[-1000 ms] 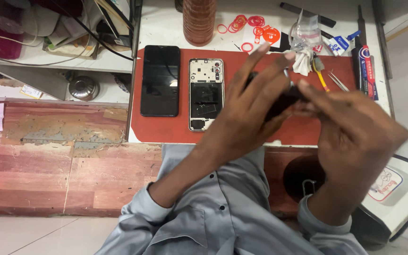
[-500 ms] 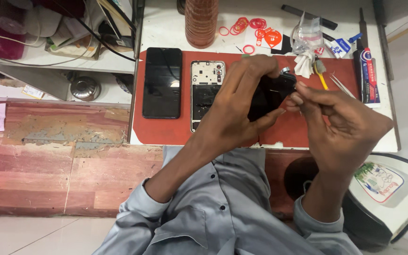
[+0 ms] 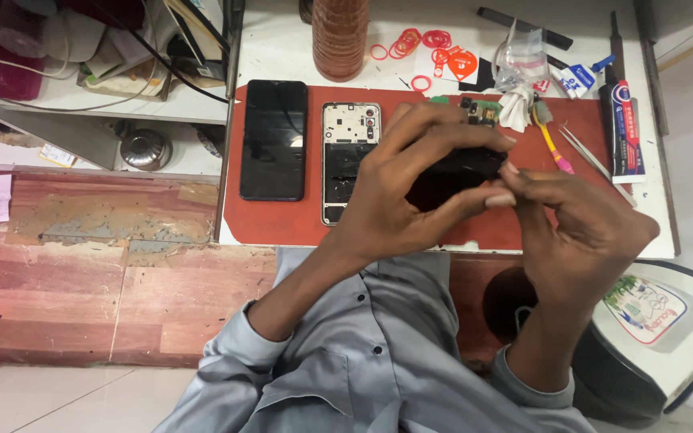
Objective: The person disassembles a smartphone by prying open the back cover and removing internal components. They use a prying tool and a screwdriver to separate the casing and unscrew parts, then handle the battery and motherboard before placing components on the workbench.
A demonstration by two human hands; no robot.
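Black phone part (image 3: 455, 172), flat and dark, sits in the air above the red mat (image 3: 258, 220), clasped between both hands. The left hand (image 3: 399, 192) wraps around it from the left, fingers curled over its far edge and thumb along its near edge, so the grip is clenched on the part. The right hand (image 3: 583, 228) meets it from the right, with fingertips pinching the part's right end; that hand also grasps the part.

Under the hands, on the mat, lies an opened phone frame (image 3: 346, 152) with its insides showing, partly covered by the left hand. Just left of it lies a black phone (image 3: 273, 138), screen up and dark. At the far edge of the mat, beyond the hands, sits a small green circuit board (image 3: 483, 111), and beside it a crumpled white cloth (image 3: 516, 108). Right of the cloth lies a yellow and pink brush (image 3: 551, 143), then tweezers (image 3: 595, 160), and further right a tube of glue (image 3: 623, 128).

Beyond the mat, on the white table (image 3: 282, 48), stands a brown ribbed bottle (image 3: 338, 36), with red rubber bands (image 3: 411, 44) scattered to its right and a clear plastic bag (image 3: 523, 60) near them. To the left, a shelf (image 3: 82, 96) holds cables and clutter. Near the person, a grey shirt (image 3: 362, 353) fills the bottom of the view.
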